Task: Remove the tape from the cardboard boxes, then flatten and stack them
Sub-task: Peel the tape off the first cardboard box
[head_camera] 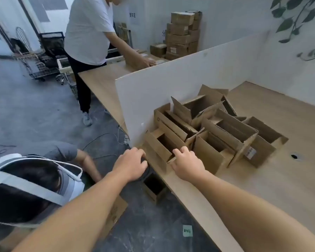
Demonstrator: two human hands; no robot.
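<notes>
Several opened cardboard boxes lie in a loose pile on the wooden table, against a white divider panel. The nearest open box stands at the table's left edge. My right hand grips the near flap of this box with curled fingers. At the box's left near corner, over the table edge, my left hand has its fingers curled; something dark lies under it, and what it holds is unclear. No tape is plainly visible on these boxes.
A small open box and flat cardboard lie on the floor below the table edge. A person with a white headset crouches at lower left. Another person stands at the neighbouring table. The white divider walls the far side. Stacked boxes stand behind.
</notes>
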